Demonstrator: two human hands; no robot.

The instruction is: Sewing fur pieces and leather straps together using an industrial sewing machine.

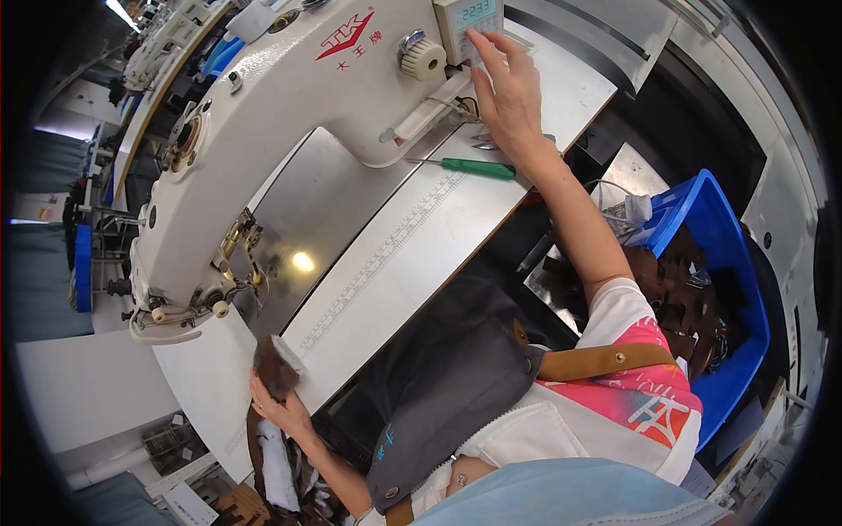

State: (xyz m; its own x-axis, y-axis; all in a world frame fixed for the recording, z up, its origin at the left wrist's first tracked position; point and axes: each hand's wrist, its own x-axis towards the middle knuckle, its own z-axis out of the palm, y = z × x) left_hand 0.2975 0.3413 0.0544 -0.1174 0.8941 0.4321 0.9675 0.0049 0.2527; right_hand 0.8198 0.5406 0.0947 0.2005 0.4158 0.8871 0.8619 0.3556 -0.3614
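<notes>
Left hand (279, 410): fingers and thumb closed on the near end of the brown piece (275, 372). The piece extends forward from this grip, long axis roughly toward the needle assembly (240, 245); dark, small, pale along one edge. Right hand (512, 98): farther off, empty, fingers spread at the control panel (479, 13).
</notes>
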